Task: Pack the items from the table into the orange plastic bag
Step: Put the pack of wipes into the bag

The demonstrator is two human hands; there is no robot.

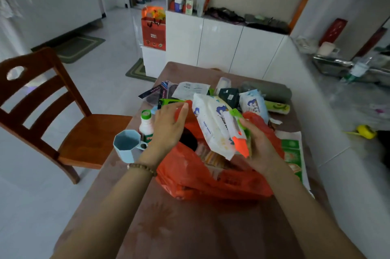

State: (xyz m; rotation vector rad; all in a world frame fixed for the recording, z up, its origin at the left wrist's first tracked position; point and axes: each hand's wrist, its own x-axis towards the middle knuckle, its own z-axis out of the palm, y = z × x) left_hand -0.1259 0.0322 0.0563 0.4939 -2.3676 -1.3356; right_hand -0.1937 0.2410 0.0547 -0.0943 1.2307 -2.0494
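Clutter is crowding the far half of the table (190, 227), and the orange plastic bag (211, 176) is sitting at centre frame with its mouth gaping upward, some packets already showing inside. The right hand (261, 149), at centre right, is holding a white wipes pack (213, 125) tilted over the bag's opening, together with a slim green-and-orange packet (238, 132) pressed against the pack; its fingers are clamping on both from beneath while the thumb is pressing on the green end. The left hand (168, 125), wearing a bead bracelet (141, 168) at the wrist, is reaching in from the lower left, its fingers (183, 111) straight, close together and gripping nothing, touching the bag's upper left rim. Just left of that hand, a white bottle (146, 124) with a green cap is standing upright, and a pale blue cup (126, 144) is standing beside it near the table edge. Behind the bag, a second wipes pack (254, 104), a dark green packet (229, 95), a grey roll (272, 90) and assorted papers are lying together. A green leaflet (292, 151) is lying under the bag's right side. A wooden chair (52, 111) is standing at the left of the frame.
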